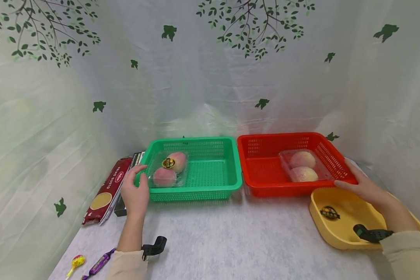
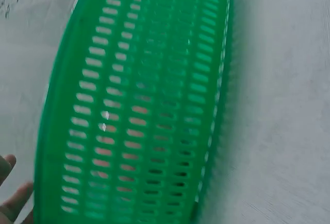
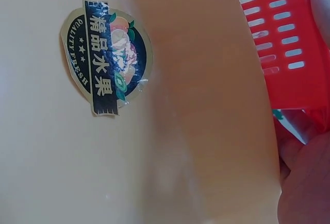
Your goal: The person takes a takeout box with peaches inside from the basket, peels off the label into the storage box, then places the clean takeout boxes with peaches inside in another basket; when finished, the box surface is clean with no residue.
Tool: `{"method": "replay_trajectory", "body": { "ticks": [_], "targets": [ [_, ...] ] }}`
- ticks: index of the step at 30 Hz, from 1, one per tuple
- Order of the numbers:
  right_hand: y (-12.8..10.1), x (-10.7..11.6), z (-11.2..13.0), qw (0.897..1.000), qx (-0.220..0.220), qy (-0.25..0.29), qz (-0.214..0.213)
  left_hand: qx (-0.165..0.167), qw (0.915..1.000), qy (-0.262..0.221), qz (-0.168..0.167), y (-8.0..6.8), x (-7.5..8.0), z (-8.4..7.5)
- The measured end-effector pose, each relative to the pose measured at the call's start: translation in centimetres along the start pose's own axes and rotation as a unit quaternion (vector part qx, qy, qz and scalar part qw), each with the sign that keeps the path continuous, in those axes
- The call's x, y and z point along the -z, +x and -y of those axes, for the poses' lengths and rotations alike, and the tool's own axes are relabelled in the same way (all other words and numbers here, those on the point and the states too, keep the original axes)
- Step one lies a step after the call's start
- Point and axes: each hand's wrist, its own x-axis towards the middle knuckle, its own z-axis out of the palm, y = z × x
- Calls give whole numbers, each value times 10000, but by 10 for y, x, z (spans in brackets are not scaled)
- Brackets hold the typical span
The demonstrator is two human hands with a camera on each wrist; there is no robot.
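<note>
A person's left hand [image 1: 135,193] rests, fingers loosely spread, against the left corner of a green basket [image 1: 213,182] holding a clear pack of peaches [image 1: 168,170]. The right hand [image 1: 362,186], fingers extended, touches the near right corner of a red basket [image 1: 262,155] with a second peach pack [image 1: 302,166]. A yellow tray [image 1: 336,229] below bears a sticker [image 3: 106,55] reading "QUALITY FRESH". A red pasta packet [image 1: 106,190] and a lollipop [image 1: 76,263] lie left.
</note>
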Motion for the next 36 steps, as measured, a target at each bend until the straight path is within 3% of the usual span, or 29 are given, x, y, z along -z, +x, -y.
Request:
{"method": "replay_trajectory", "body": {
  "ticks": [7, 11, 17, 24, 31, 36],
  "targets": [
    [0, 0, -3, 9999, 75, -80, -65, 481, 9981, 126, 372, 7, 4, 20],
    [0, 2, -2, 9999, 116, -101, -22, 839, 9941, -268, 626, 8, 7, 27],
    [2, 7, 4, 9990, 113, -400, 170, 1511, 9801, -760, 1038, 8, 16, 36],
    [3, 18, 29, 9915, -14, -1301, 39, 1513, 9757, -821, 1354, 8, 19, 47],
    [10, 5, 82, 9942, 339, -1015, -93, 1432, 9800, -797, 1126, 9, 17, 52],
    [17, -15, 122, 9919, 868, -856, -357, 1432, 9802, -820, 1097, 8, 15, 53]
  ]
}}
